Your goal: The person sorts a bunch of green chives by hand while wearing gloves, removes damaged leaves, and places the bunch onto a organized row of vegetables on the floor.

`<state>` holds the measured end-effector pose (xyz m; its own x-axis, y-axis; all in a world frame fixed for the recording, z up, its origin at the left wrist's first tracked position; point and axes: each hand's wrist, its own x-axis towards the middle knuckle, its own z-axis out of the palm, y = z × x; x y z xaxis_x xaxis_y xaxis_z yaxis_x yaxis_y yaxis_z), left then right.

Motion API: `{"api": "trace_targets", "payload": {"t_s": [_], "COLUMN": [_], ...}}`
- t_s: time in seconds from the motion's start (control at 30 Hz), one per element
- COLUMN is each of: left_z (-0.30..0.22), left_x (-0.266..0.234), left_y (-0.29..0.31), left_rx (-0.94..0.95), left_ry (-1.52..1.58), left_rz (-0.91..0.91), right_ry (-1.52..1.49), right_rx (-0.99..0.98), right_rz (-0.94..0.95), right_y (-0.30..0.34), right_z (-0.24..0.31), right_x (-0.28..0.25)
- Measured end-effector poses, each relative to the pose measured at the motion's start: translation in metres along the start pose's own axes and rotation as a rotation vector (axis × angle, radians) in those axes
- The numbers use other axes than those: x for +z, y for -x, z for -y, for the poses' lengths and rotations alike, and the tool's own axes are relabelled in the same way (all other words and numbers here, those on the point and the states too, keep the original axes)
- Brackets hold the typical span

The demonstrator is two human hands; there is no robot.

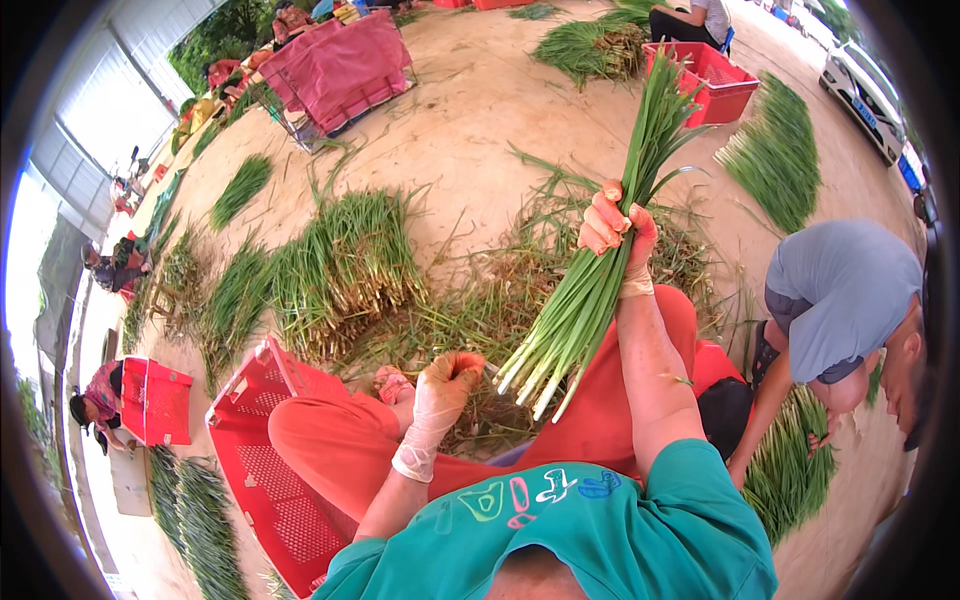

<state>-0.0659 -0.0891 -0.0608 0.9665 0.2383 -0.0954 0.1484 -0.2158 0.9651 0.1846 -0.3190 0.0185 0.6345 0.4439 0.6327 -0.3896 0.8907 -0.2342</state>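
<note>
My right hand [637, 240], in a stained thin glove, is wrapped around a bunch of garlic chives [572, 315]. The bunch is held up at a slant, its pale stem ends pointing down toward my lap and its green tips away from me. Closer to my body, my left hand [447, 388] is closed, in a similar glove with orange-stained fingers. Whatever its fingers may hold is too small to make out. Loose chive trimmings [500, 425] lie on the ground between my legs, below both hands.
A red plastic crate [290, 480] stands at my left. Beyond my legs lies a large heap of chives [345, 260]. On the right, a person in grey [845, 290] bends over another chive pile [790, 465]. Farther off are a red crate [715, 85] and a pink-covered cart [335, 75].
</note>
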Motion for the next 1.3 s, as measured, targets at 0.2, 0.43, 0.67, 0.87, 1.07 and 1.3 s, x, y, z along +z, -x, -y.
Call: {"api": "trace_targets", "payload": {"t_s": [0.2,0.43,0.67,0.87,1.07,1.3], "left_z": [-0.076,-0.078,-0.024,0.005,-0.004,0.010], "left_x": [0.032,0.026,0.022,0.072,0.050,-0.002], "left_y": [-0.040,-0.052,-0.067,-0.078,-0.068,-0.081], "left_rx": [0.550,0.085,0.167,0.118,-0.183,-0.373], "left_ry": [-0.351,0.339,0.107,0.509,0.867,1.301], "left_rz": [0.087,0.293,0.199,0.126,0.106,0.102], "right_ry": [0.047,0.464,0.698,0.705,0.638,1.216], "right_rx": [0.175,0.400,0.399,0.467,0.464,0.671], "right_rz": [-0.103,-0.531,-0.647,-0.693,-0.309,-0.335], "right_y": [0.002,-0.001,-0.001,0.012,0.013,0.068], "right_z": [-0.025,-0.027,-0.055,-0.129,-0.113,-0.102], "right_x": [-0.008,-0.005,0.001,-0.006,0.025,0.027]}}
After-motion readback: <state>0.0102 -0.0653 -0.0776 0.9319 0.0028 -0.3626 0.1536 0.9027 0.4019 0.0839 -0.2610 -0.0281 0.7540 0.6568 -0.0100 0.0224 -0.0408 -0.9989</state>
